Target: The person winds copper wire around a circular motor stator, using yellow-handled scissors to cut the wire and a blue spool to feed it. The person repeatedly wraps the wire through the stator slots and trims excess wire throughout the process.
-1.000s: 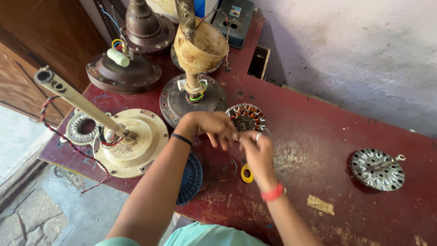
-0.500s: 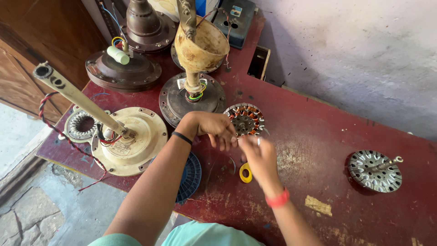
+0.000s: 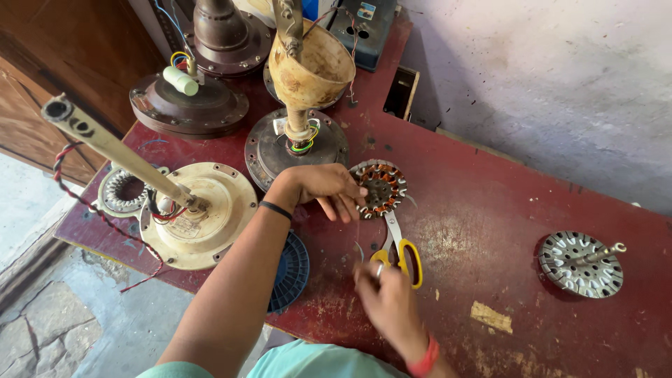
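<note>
So there's this big dark red workbench (image 3: 490, 210) covered in ceiling fan parts. Biggest piece is the cream fan motor housing (image 3: 210, 217) with its long rod, left side. The left hand (image 3: 325, 189) has its fingers spread, resting on the edge of the copper-wound stator (image 3: 379, 187) in the middle of the bench. Just below that, the right hand (image 3: 388, 301) is a bit blurry, fingers at the handles of the yellow scissors (image 3: 400, 248), blades pointing up at the stator. Can't tell if it's actually gripping them.
</note>
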